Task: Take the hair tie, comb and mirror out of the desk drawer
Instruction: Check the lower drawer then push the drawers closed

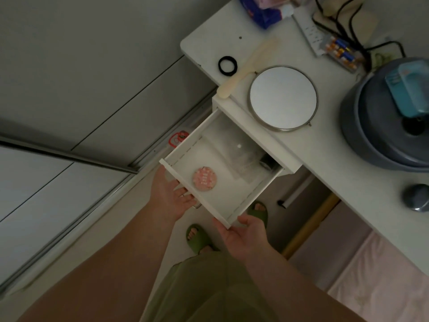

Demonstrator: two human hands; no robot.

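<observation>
The white desk drawer (209,201) is pulled out. A black hair tie (227,65), a cream comb (246,70) and a round metal-rimmed mirror (283,97) lie on the white desk top (329,163), above the drawer. My left hand (173,192) rests flat against the left end of the drawer front, fingers spread. Under the drawer front's right corner is my right hand (243,235), fingers spread, touching it. Inside the drawer lie a pink round disc (204,178), clear plastic bags (234,156) and a small dark object (267,161) at the back.
A grey-blue pot with a teal item (390,122) stands at the desk's right. A power strip (311,33), cables, batteries (341,51) and a blue packet (262,12) lie at the back. A grey knob-like object (416,197) sits near the edge. My feet in green slippers (197,238) stand below.
</observation>
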